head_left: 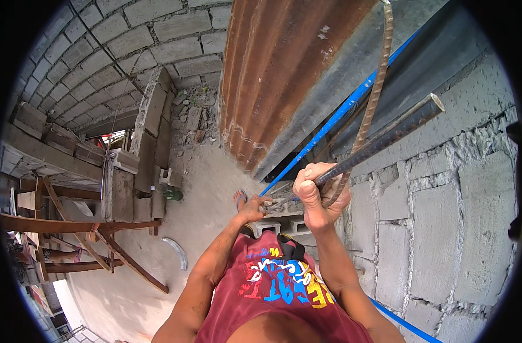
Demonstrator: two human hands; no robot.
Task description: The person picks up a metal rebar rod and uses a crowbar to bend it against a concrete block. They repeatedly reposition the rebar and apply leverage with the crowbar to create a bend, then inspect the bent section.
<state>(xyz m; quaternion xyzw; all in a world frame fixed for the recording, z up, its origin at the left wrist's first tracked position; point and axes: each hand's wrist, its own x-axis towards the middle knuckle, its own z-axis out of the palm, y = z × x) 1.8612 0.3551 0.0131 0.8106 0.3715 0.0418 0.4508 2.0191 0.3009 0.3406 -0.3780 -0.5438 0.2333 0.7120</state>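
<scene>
My right hand (322, 195) is raised in front of my chest, its fingers wrapped round a thick dark steel bar (375, 147) that slants up to the right and ends in a pale tip. A brown ribbed rebar (368, 108) rises in a curve beside it, its lower end passing by the same fist. Lower down, my left hand (253, 209) is closed near the bottom of the blue pipe (344, 108). What it grips is too small to make out. Hollow concrete blocks (299, 227) lie just below and right of it.
Rusty corrugated metal sheets (272, 80) lean ahead. A concrete block wall (441, 240) stands close on my right. To the left are a wooden frame (72, 226), a block pillar (119, 191), a green bottle (173, 193) and a curved grey piece (175, 253) on the floor. Rubble (195, 117) lies farther off.
</scene>
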